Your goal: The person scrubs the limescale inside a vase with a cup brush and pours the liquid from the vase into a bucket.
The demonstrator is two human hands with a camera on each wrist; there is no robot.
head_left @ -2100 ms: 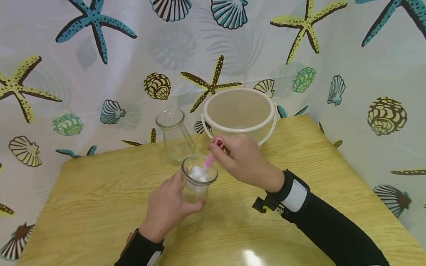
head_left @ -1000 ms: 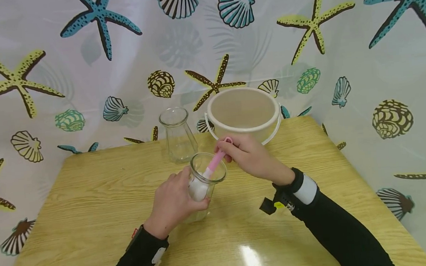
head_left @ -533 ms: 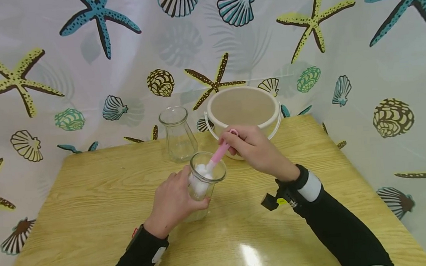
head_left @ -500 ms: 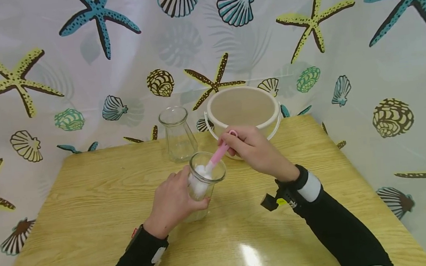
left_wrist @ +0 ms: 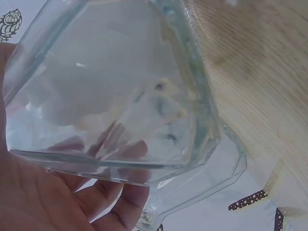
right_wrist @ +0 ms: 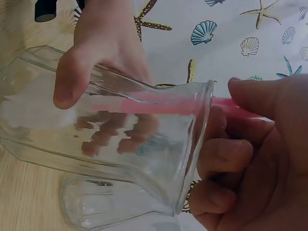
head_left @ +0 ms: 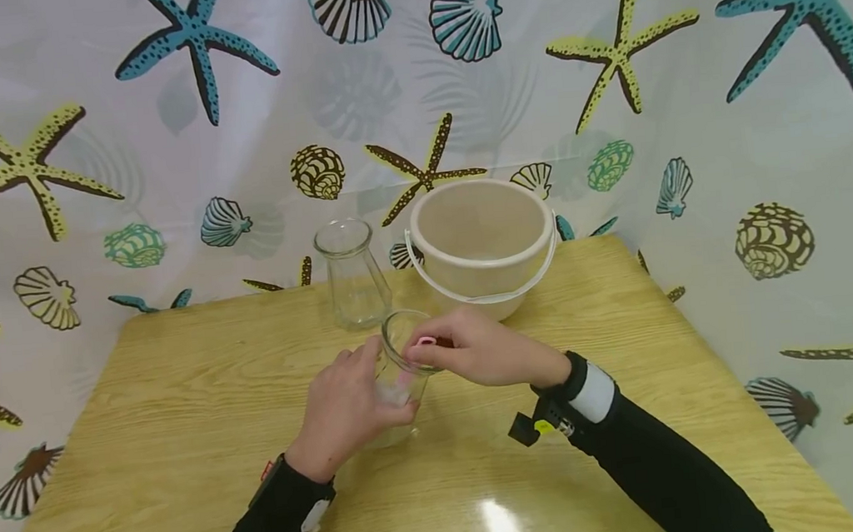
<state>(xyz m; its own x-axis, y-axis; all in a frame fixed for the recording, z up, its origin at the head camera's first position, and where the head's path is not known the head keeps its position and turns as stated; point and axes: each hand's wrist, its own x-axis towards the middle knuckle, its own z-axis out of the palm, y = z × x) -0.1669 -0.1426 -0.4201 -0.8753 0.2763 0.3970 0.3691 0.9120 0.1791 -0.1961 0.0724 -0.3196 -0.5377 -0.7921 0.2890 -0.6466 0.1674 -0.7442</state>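
Observation:
My left hand [head_left: 348,410] grips a clear glass jar [head_left: 394,329] round its side, with the thumb in front. The jar leans so its mouth points up and to the right. My right hand [head_left: 486,349] is at that mouth, fingers curled round the pink handle [right_wrist: 159,105] of a bottle brush. Through the glass in the right wrist view, the brush's white head [right_wrist: 41,106] shows deep inside, near the base. In the left wrist view the faceted bottom of the jar fills much of the frame, with left-hand fingers [left_wrist: 132,204] beneath it.
A second clear glass jar [head_left: 356,284] stands upright just behind the held one. To its right is a cream bucket [head_left: 465,275] with its handle hanging at the front. The wooden table [head_left: 203,384] meets a patterned seashell sheet [head_left: 252,146] at the back.
Half a second ago the white brush head was up by the jar's mouth. My right hand has moved down and left, pushing the brush deep inside. My left hand keeps its hold.

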